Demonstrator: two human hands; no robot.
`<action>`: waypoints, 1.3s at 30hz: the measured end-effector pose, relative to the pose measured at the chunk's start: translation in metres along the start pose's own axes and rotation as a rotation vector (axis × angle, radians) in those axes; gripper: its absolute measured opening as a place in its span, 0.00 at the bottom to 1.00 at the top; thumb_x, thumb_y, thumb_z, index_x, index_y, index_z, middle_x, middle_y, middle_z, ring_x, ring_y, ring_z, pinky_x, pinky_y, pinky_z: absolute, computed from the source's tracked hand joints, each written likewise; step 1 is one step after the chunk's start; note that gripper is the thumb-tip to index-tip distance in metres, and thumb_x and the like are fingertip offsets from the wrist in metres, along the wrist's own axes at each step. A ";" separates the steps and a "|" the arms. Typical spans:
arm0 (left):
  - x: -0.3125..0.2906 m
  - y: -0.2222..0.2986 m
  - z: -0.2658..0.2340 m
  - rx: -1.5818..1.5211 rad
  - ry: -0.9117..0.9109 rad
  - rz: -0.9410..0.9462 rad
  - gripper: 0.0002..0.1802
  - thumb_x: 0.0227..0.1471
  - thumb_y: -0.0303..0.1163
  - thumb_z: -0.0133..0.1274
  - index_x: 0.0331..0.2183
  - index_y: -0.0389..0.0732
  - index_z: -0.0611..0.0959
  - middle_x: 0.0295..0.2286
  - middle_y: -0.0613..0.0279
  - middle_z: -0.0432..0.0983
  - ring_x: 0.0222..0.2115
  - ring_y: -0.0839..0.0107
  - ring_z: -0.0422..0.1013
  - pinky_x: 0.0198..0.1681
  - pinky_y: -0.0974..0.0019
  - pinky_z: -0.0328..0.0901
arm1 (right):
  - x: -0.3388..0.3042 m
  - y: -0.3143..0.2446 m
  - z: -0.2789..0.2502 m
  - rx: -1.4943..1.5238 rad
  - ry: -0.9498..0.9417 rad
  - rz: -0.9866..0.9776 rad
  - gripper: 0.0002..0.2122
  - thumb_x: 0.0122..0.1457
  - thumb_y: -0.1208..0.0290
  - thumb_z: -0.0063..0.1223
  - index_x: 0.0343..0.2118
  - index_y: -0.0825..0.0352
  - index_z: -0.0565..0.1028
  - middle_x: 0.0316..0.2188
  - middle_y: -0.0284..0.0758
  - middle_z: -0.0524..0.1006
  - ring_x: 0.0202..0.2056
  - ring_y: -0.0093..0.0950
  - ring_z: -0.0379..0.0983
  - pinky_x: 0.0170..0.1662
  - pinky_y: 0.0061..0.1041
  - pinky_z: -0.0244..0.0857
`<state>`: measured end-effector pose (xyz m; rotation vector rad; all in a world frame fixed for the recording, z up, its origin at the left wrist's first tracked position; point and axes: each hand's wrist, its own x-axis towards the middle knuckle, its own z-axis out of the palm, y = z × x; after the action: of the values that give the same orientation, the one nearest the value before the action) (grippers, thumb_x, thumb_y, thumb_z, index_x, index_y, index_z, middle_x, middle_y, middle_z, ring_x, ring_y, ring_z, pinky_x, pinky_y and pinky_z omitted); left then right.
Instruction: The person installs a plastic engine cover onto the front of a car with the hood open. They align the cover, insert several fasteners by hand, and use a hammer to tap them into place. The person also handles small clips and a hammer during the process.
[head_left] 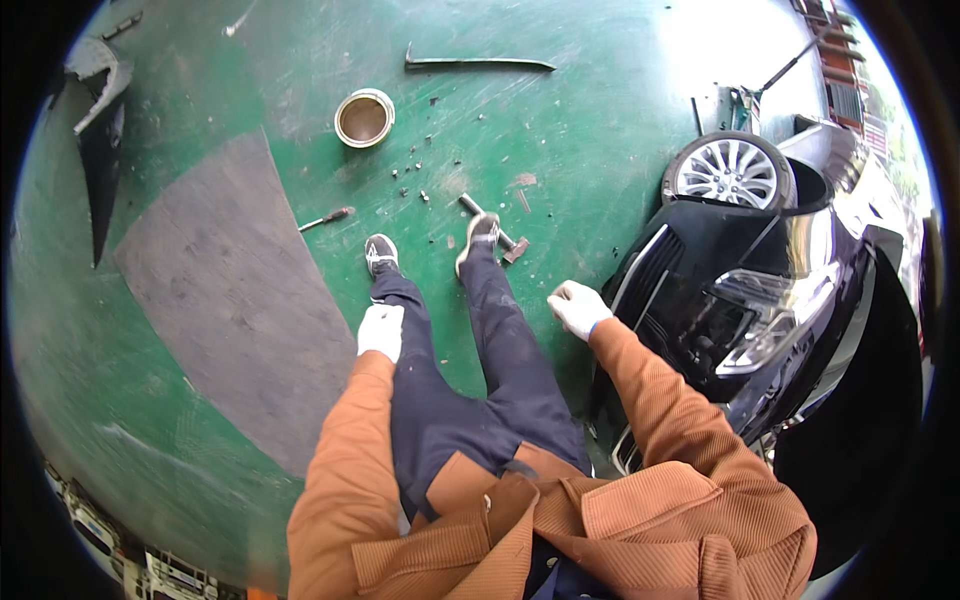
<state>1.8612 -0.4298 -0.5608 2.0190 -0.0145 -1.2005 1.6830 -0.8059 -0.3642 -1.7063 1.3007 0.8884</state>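
Observation:
My left hand [381, 332], in a white glove, hangs beside my left thigh with its fingers curled in; nothing shows in it. Out to the right, my gloved right hand [578, 308] is also loosely closed, and no object is visible in it. It is nearest to the black car front [690, 290] with its headlight [775, 320], apart from it. A hammer [515, 248] lies on the floor by my right shoe [482, 235], which hides part of its handle. To the left of my left shoe [380, 252] lies a screwdriver-like tool [328, 219].
A large grey mat [230, 270] covers the floor at left. Ahead are a round open can [364, 118], a pry bar [480, 65] and several small metal pieces [424, 196]. A wheel [727, 172] is at far right; a dark panel [100, 170] lies at far left.

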 end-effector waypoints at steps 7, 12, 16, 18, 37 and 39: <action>0.028 0.044 0.143 -0.736 -0.109 -0.495 0.10 0.62 0.36 0.61 0.41 0.41 0.82 0.27 0.68 0.76 0.25 0.77 0.69 0.29 0.68 0.64 | 0.250 -0.047 0.057 -0.375 -0.038 -0.010 0.20 0.64 0.55 0.51 0.44 0.69 0.81 0.44 0.54 0.81 0.51 0.51 0.77 0.55 0.41 0.69; 0.045 -0.027 0.219 -0.520 -0.054 -0.648 0.12 0.63 0.36 0.60 0.43 0.39 0.81 0.31 0.68 0.77 0.25 0.78 0.71 0.28 0.70 0.65 | 0.364 -0.106 0.134 -0.506 -0.107 -0.238 0.16 0.64 0.63 0.47 0.48 0.66 0.80 0.46 0.51 0.82 0.49 0.50 0.78 0.54 0.43 0.71; 0.073 0.019 0.208 -0.711 -0.087 -0.683 0.11 0.62 0.36 0.60 0.43 0.41 0.82 0.34 0.68 0.79 0.29 0.77 0.73 0.34 0.70 0.67 | 0.442 -0.116 0.200 -0.487 -0.024 -0.315 0.16 0.66 0.60 0.47 0.48 0.65 0.78 0.47 0.49 0.81 0.51 0.49 0.78 0.55 0.44 0.71; 0.076 0.017 0.214 -0.776 -0.082 -0.664 0.10 0.63 0.36 0.60 0.43 0.42 0.82 0.34 0.68 0.78 0.29 0.77 0.72 0.34 0.70 0.68 | 0.473 -0.131 0.232 -0.462 0.021 -0.351 0.16 0.67 0.59 0.49 0.50 0.64 0.77 0.48 0.49 0.81 0.51 0.48 0.78 0.55 0.44 0.71; 0.090 0.026 0.193 -0.829 -0.165 -0.675 0.13 0.65 0.36 0.57 0.47 0.39 0.80 0.35 0.66 0.79 0.31 0.78 0.74 0.36 0.72 0.69 | 0.524 -0.115 0.257 -0.253 0.177 -0.259 0.13 0.64 0.69 0.49 0.49 0.63 0.76 0.46 0.49 0.82 0.50 0.48 0.78 0.55 0.43 0.70; 0.092 0.029 0.194 -0.824 -0.169 -0.681 0.14 0.66 0.36 0.57 0.47 0.38 0.80 0.36 0.65 0.79 0.31 0.78 0.75 0.36 0.72 0.69 | 0.524 -0.116 0.261 -0.232 0.195 -0.280 0.13 0.64 0.68 0.49 0.49 0.63 0.76 0.46 0.48 0.82 0.50 0.48 0.78 0.54 0.43 0.70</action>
<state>1.7767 -0.6020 -0.6614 1.1962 0.9866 -1.4462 1.8979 -0.7701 -0.9203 -2.1405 1.0748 0.7440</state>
